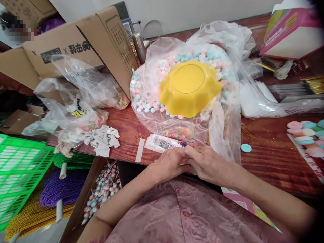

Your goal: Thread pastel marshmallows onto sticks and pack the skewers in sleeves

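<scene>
My left hand [172, 164] and my right hand [208, 164] meet at the table's front edge, close to my body. Their fingers are curled together, closed round something small that they mostly hide; only a bit of colour shows between them. Just beyond my left hand lies a flat white printed packet [162, 143], its right end by my fingers. Past my hands a large clear plastic bag [149, 125] spreads over the table, with pastel pink, blue and white candies [144, 101] in it. A yellow wavy-rimmed bowl [189, 87] sits upside down on the candies.
Left are a cardboard box [101, 44], a crumpled grey cloth [102, 140] and a green basket [22, 175]. Purple twisted cords [63, 189] hang below table level. Right are a blue disc [246, 147], clear sleeves [263, 98] and a pink carton [291, 30]. Another person is far left.
</scene>
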`<state>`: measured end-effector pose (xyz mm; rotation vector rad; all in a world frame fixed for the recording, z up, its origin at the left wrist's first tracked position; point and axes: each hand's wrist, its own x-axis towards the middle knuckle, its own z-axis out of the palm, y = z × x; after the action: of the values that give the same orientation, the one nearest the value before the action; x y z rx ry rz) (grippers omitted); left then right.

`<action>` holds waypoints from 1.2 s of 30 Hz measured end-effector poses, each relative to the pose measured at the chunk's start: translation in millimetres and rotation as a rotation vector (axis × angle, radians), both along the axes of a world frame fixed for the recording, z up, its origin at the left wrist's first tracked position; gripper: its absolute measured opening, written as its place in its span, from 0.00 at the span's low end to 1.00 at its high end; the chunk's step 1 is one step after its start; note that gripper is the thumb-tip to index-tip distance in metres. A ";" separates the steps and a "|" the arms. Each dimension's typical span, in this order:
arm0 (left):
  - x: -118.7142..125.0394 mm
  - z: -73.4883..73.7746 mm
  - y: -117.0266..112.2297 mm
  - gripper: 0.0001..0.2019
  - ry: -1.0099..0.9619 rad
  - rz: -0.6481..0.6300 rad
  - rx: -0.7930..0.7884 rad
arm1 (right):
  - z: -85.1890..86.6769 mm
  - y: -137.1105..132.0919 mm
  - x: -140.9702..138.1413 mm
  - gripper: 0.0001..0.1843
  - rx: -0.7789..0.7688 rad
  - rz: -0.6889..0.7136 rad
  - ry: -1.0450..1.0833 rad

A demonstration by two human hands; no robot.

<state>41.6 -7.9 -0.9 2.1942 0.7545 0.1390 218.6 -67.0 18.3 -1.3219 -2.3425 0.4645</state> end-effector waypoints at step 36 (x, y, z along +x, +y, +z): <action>-13.3 0.3 -2.8 0.09 -0.893 0.638 -0.407 | -18.9 10.9 -53.6 0.07 0.039 -0.454 0.884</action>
<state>28.3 -10.8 -0.6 1.2322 0.8140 1.0935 164.9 -56.0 -0.6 -1.2276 -1.2884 0.6706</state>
